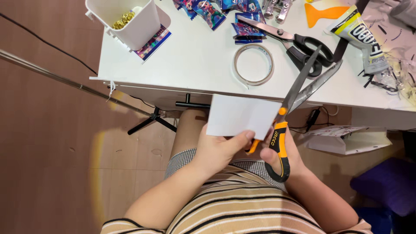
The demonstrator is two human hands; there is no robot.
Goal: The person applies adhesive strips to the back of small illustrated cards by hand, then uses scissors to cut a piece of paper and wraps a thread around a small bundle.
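My left hand (219,147) pinches the near edge of a white card (240,115) held above my lap, just below the table edge. My right hand (284,156) grips the orange and black handles of a pair of scissors (288,108). Their blades are spread apart and point up over the card's right edge toward the table.
The white table (190,60) carries a clear tape ring (254,64), black-handled scissors (294,43), colourful wrappers (208,8), a white bin (130,19) with small gold pieces, an orange scraper (323,13) and a glue tube (364,37). A tripod leg (149,119) stands on the floor below.
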